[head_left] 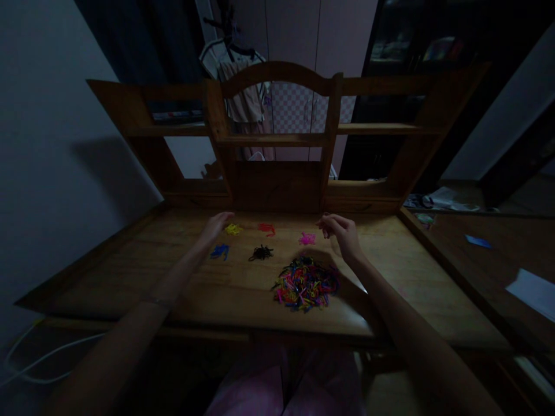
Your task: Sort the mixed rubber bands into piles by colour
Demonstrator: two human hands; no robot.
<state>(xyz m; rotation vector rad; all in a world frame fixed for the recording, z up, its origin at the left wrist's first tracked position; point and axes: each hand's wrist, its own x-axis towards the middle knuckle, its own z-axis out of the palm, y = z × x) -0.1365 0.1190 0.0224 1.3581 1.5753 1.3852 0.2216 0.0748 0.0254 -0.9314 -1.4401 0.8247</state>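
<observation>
Left hand (215, 224) at ten o'clock, can't tell its grip; blue pile (220, 251) at nine, yellow pile (233, 229) at ten, black pile (262, 252) dial-centre, red pile (266, 229) twelve, mixed heap (307, 284) four, pink pile (307, 238) two; right hand (341, 230) just beyond, fingers curled, any hold impossible to tell.

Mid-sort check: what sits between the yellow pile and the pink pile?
In the head view, the red pile lies between the yellow pile and the pink pile.
</observation>
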